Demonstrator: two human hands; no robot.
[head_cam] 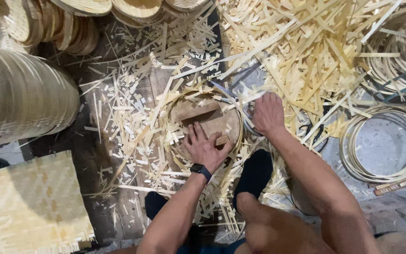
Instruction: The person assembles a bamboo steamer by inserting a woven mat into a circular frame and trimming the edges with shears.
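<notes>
While the round wooden form point(207, 123) is pinned at mid-floor by the flattened, ungrasping left hand point(204, 149), scissors point(240, 106) are gripped by the right hand point(268, 113) at three o'clock; fingers could be nicked if the form is let slip.

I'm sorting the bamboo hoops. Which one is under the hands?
The hoop around the round wooden board, centre floor: left hand presses the board, right hand at its rim. The loose hoops lie right, untouched.
</notes>
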